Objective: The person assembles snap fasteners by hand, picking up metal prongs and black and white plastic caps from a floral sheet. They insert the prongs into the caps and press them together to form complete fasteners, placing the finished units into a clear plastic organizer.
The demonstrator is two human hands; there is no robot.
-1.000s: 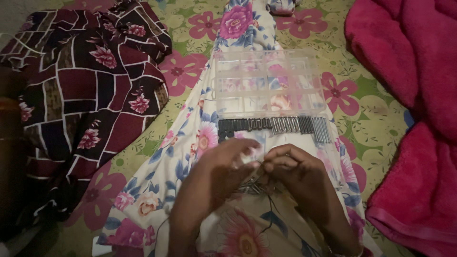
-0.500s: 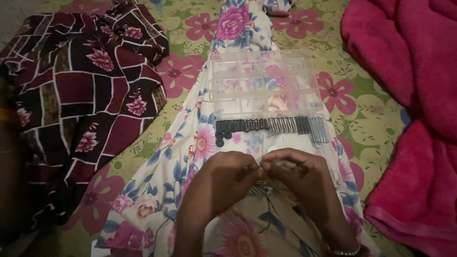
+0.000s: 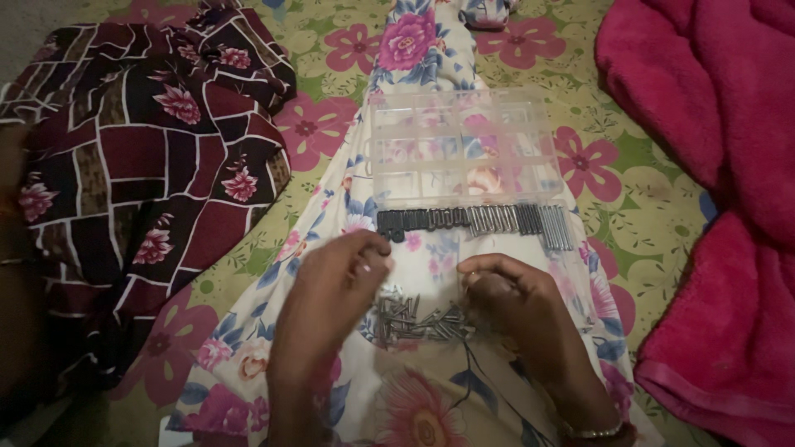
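Both hands have parted: left hand (image 3: 335, 285) reaches toward eleven o'clock, grip unclear; right hand (image 3: 513, 302) stays curled, contents unseen, beside loose screws (image 3: 414, 319).

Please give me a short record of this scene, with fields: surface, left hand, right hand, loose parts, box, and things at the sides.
surface: white floral cloth laid over a green floral sheet
left hand: left hand, fingertips near the row of dark and silver pieces
right hand: right hand, fingers curled beside the pile; grip unclear
loose parts: pile of small metal pieces between both hands
box: clear compartment box, behind the row
sides: maroon patterned cloth left, pink towel right
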